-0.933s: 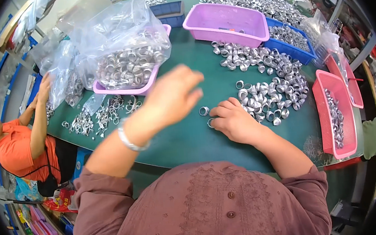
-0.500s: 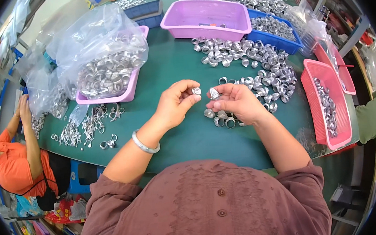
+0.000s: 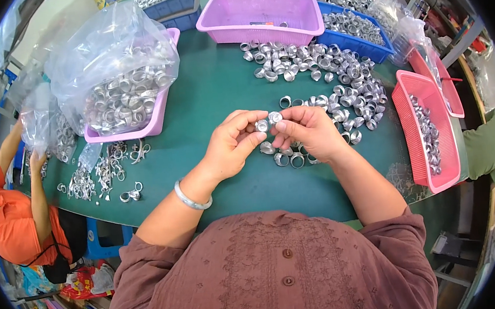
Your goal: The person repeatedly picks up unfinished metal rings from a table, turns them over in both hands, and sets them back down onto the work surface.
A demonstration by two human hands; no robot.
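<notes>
Over the middle of the green table, my left hand point(image 3: 232, 143) pinches a silvery metal ring point(image 3: 262, 125) between thumb and fingertips. Close beside it, my right hand point(image 3: 311, 131) pinches a second silvery ring point(image 3: 275, 117). The two rings are side by side, nearly touching. Under and beyond my right hand lies a pile of loose rings point(image 3: 366, 94), with several more near its fingers, such as one by the near edge point(image 3: 297, 160). A pale bangle circles my left wrist.
Left stands a pink basket point(image 3: 159, 116) holding a plastic bag of rings, with small metal parts point(image 3: 88, 179) before it. A purple tub point(image 3: 260, 32) and a blue tray point(image 3: 389, 52) stand far, a red basket point(image 3: 445, 178) right. A co-worker in orange point(image 3: 15, 225) handles a bag at left.
My hands have come closer, bringing the two rings together, and the right ring has turned. The view has shifted slightly. The co-worker's hands now spread around a plastic bag.
</notes>
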